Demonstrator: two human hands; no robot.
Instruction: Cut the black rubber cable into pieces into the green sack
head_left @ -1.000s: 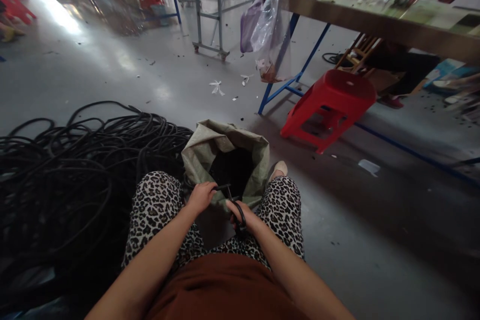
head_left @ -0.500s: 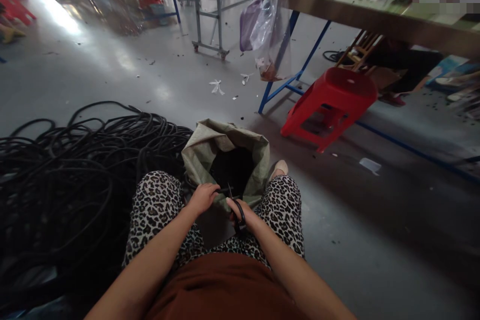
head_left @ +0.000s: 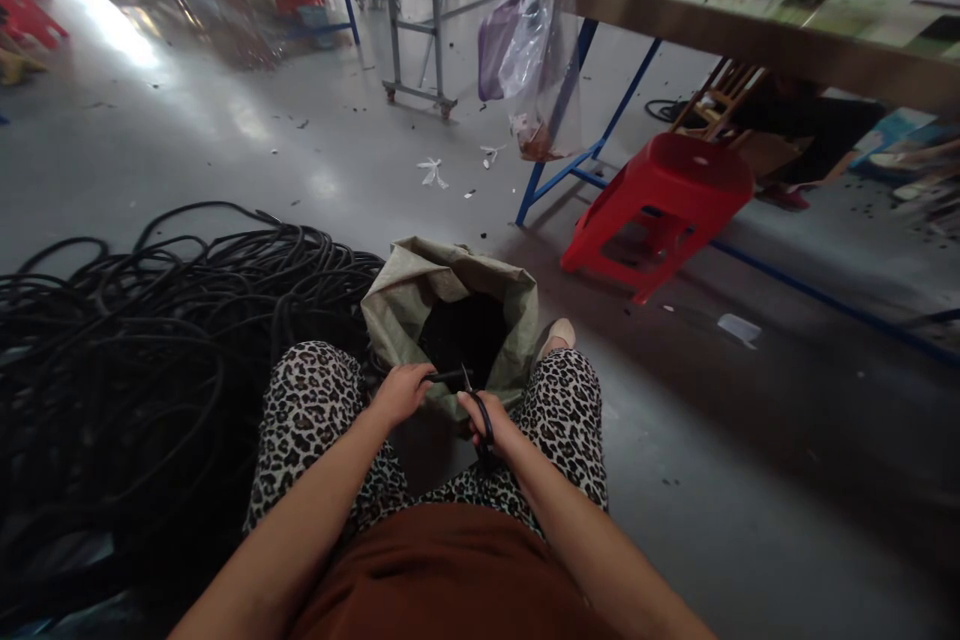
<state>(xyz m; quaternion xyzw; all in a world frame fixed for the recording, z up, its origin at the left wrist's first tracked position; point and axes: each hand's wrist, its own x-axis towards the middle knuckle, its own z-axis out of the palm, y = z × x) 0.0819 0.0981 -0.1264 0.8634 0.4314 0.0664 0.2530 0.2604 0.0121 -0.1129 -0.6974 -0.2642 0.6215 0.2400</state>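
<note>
My left hand (head_left: 403,392) is closed round a black rubber tube (head_left: 445,376), whose end sticks out to the right over the mouth of a sack. Black-handled scissors (head_left: 484,420) sit in my right hand (head_left: 487,416), with the fingers wrapped about the loops. Their blades point up and away, close to the tube's free end; whether they touch it I cannot tell. Between my knees stands the open greenish woven sack (head_left: 390,305), its inside dark with black contents too dim to make out singly.
A large heap of black tubing (head_left: 187,320) covers the floor at left. To the right, a red plastic stool (head_left: 675,190) stands by a table (head_left: 720,25) with blue legs. A clear plastic bag (head_left: 536,50) hangs from its corner. Another person is partly visible behind it.
My left hand has shifted slightly left, and more of the tube shows beyond its fingers. The scissors have moved a little to the right.
</note>
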